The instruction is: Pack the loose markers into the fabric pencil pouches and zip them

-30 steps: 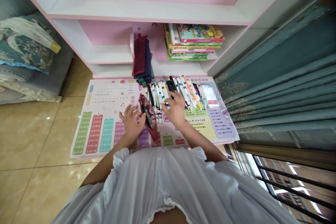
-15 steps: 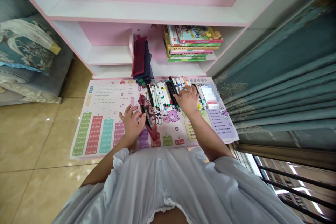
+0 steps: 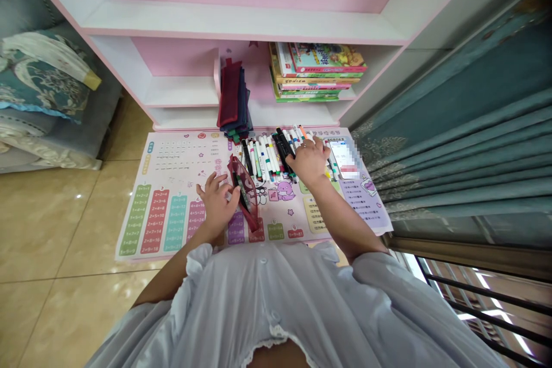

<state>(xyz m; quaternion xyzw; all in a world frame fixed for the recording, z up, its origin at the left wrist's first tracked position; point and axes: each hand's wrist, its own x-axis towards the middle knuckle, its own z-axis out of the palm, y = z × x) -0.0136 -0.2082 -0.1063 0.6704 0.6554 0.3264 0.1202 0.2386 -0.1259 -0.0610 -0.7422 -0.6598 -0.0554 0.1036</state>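
Note:
A dark red mesh-sided pencil pouch [image 3: 253, 215] lies with its mouth gaping and several dark pens inside. Beside its left edge is my left hand [image 3: 218, 200], fingers spread, the thumb against the rim. A row of markers [image 3: 264, 160], mostly white-barrelled with coloured caps, lies across the desk behind the pouch. Thick black markers [image 3: 283, 146] sit in the middle of the row. Over its right part rests my right hand [image 3: 309, 162], palm down and fingers apart. Its thumb is by the black markers, and the pens under the palm are hidden.
Folded mesh pouches [image 3: 230, 95], red and dark blue, lean in the shelf's middle. Stacked books [image 3: 319, 72] fill the right compartment. A phone [image 3: 344, 160] lies lit at the row's right end. Teal curtains [image 3: 466, 144] hang along the desk's right side.
My right hand has shifted slightly to the right over the markers. My left hand and the open pouch stay where they were.

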